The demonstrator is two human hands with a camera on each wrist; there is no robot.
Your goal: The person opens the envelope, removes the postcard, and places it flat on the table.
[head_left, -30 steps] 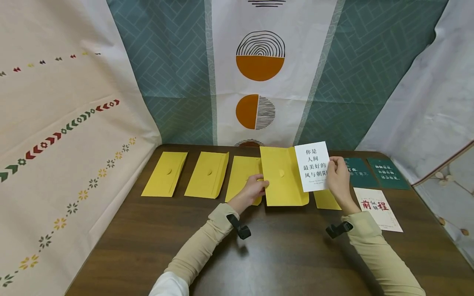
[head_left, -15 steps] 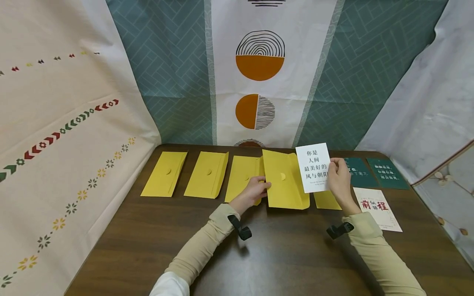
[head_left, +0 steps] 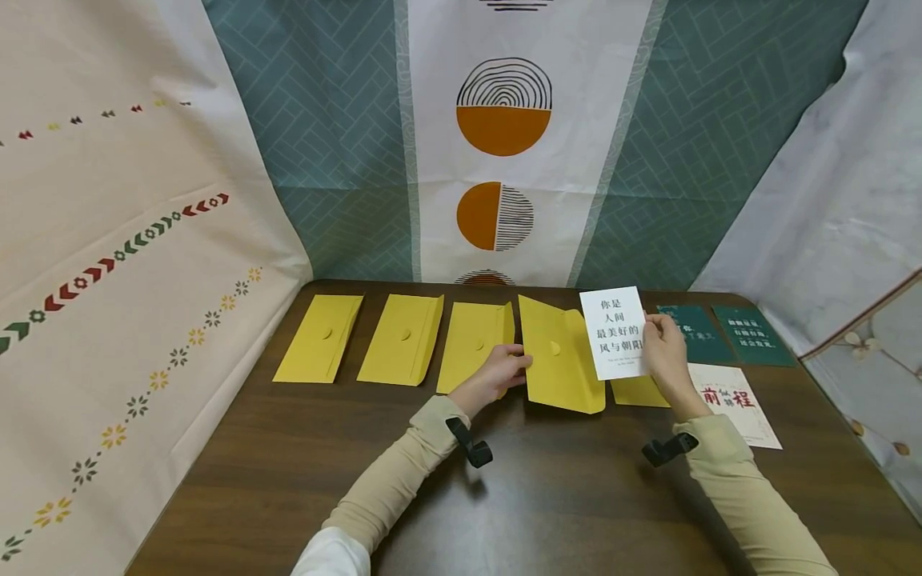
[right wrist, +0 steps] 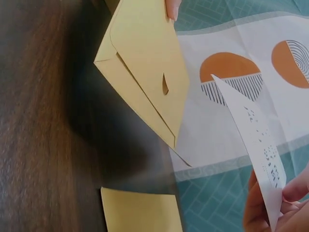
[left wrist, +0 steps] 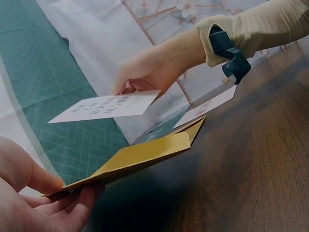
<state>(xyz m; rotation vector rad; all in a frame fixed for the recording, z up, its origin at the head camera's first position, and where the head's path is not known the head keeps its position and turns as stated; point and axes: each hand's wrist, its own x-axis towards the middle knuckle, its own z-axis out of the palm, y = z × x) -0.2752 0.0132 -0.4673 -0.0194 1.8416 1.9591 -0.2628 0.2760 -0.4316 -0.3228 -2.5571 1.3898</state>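
My left hand (head_left: 493,374) pinches the left edge of a yellow envelope (head_left: 555,376), thumb on top and fingers beneath. The envelope is held up off the table and tilted, as the left wrist view shows. A white card (head_left: 612,332) with dark printed characters is gripped at its right edge by my right hand (head_left: 666,356). In the head view the card overlaps the envelope's right side. The right wrist view shows a gap between the card (right wrist: 253,140) and the envelope (right wrist: 145,63), whose face has a small half-round slot.
Several yellow envelopes lie in a row on the dark wooden table (head_left: 432,496), the leftmost one (head_left: 317,340) near the left edge. One envelope (head_left: 639,390) lies partly behind the card. Two green cards (head_left: 752,336) and a white card with red characters (head_left: 731,416) lie at right.
The yellow envelope has shifted slightly right and tilted more. The white card has moved a little right and down with my right hand, keeping close to the envelope.
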